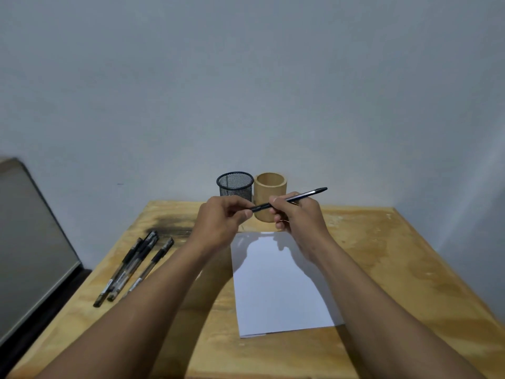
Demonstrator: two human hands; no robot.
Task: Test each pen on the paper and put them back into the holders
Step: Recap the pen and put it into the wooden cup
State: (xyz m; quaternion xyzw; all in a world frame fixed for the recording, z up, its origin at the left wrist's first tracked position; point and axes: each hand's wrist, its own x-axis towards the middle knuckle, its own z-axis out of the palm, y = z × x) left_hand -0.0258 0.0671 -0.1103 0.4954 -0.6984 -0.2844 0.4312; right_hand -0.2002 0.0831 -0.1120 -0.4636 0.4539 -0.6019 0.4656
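A black pen (306, 195) is held level above the far end of the white paper (278, 285). My right hand (296, 214) grips its barrel, and my left hand (222, 217) pinches its left end, where the cap sits. Behind my hands stand a black mesh holder (235, 184) and a wooden holder (270, 187), side by side; nothing sticks out above their rims. Several capped black pens (134, 266) lie in a loose bunch on the left of the wooden table (382, 255).
A dark burn-like stain (169, 228) marks the table's far left corner. A grey slanted panel (30, 242) stands to the left of the table. A plain wall rises right behind the holders.
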